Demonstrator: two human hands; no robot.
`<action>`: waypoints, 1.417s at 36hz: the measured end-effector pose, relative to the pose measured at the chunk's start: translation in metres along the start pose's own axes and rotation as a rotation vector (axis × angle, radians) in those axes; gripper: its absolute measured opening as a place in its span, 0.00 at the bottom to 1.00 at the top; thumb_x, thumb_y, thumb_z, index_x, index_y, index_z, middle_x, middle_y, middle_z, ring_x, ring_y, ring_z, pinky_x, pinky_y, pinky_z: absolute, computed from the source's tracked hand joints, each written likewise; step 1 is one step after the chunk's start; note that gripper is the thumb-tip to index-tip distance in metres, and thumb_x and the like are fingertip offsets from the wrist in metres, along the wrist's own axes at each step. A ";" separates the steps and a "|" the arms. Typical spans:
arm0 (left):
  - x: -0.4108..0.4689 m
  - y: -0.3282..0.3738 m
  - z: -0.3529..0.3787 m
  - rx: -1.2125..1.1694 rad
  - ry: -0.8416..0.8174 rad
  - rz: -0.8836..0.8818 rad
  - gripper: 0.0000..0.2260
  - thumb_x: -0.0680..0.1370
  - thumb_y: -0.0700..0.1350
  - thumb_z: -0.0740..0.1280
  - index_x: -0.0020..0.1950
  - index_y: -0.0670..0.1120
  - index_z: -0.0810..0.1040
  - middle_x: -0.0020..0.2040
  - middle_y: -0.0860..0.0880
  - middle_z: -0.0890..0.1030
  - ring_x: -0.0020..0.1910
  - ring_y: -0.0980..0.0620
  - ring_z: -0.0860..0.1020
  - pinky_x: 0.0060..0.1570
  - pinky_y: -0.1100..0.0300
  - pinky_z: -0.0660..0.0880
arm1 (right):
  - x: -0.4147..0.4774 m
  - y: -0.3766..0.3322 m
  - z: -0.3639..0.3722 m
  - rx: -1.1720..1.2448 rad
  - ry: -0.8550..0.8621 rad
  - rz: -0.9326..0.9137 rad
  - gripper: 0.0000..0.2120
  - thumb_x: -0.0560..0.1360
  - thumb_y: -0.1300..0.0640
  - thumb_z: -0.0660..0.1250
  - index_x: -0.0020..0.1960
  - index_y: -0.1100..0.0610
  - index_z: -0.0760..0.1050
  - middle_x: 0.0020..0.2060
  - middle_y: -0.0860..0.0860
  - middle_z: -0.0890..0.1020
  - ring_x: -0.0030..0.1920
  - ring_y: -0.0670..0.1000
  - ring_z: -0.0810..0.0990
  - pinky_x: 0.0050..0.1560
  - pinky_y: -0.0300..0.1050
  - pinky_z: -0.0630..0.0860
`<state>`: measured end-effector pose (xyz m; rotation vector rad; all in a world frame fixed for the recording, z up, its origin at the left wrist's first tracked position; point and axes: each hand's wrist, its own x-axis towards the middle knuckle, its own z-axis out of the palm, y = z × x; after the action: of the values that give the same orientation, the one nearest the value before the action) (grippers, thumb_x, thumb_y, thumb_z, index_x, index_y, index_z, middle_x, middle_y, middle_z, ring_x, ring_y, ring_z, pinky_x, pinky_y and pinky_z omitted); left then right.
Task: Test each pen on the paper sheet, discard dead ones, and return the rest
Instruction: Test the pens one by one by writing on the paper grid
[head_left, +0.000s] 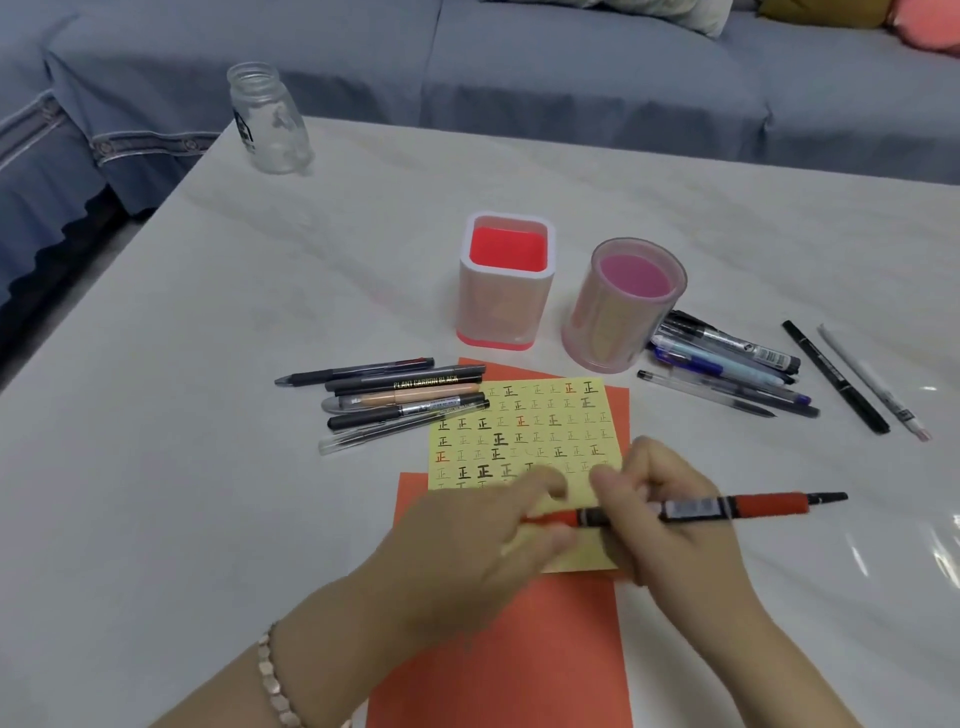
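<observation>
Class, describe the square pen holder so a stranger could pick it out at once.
On the pale table, just beyond the yellow test sheet, two empty holders stand side by side. Take the left one, the square pen holder: white walls, bright red inside, unlike the round pink holder.

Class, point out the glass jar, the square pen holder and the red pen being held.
glass jar (270, 122), head view, middle of its clear body.
square pen holder (501, 306), head view, its front wall.
red pen (769, 505), head view, the red grip past the right hand.
</observation>
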<state>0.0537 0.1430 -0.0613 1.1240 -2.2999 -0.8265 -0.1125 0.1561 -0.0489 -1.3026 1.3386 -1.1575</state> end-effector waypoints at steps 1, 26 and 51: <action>-0.001 -0.005 -0.002 0.041 0.046 -0.052 0.12 0.77 0.60 0.48 0.57 0.59 0.64 0.34 0.58 0.69 0.38 0.64 0.70 0.35 0.67 0.60 | 0.001 -0.001 -0.003 -0.004 0.073 -0.005 0.14 0.65 0.44 0.66 0.28 0.50 0.67 0.18 0.50 0.68 0.20 0.45 0.65 0.22 0.35 0.62; 0.018 -0.046 0.058 0.364 0.022 -0.137 0.30 0.72 0.63 0.56 0.68 0.47 0.72 0.70 0.48 0.70 0.71 0.51 0.64 0.68 0.52 0.54 | 0.029 0.037 -0.002 0.023 0.428 0.057 0.15 0.73 0.56 0.67 0.30 0.58 0.72 0.22 0.51 0.78 0.24 0.47 0.75 0.30 0.35 0.73; 0.019 -0.049 0.064 0.282 0.162 -0.154 0.31 0.68 0.64 0.59 0.66 0.49 0.74 0.70 0.52 0.69 0.71 0.55 0.62 0.69 0.50 0.53 | 0.038 0.075 0.020 -0.140 0.525 0.053 0.16 0.65 0.57 0.62 0.21 0.53 0.62 0.17 0.45 0.66 0.24 0.45 0.65 0.28 0.35 0.63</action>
<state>0.0303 0.1238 -0.1381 1.4479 -2.2620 -0.4513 -0.1044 0.1173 -0.1258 -1.0870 1.8474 -1.4508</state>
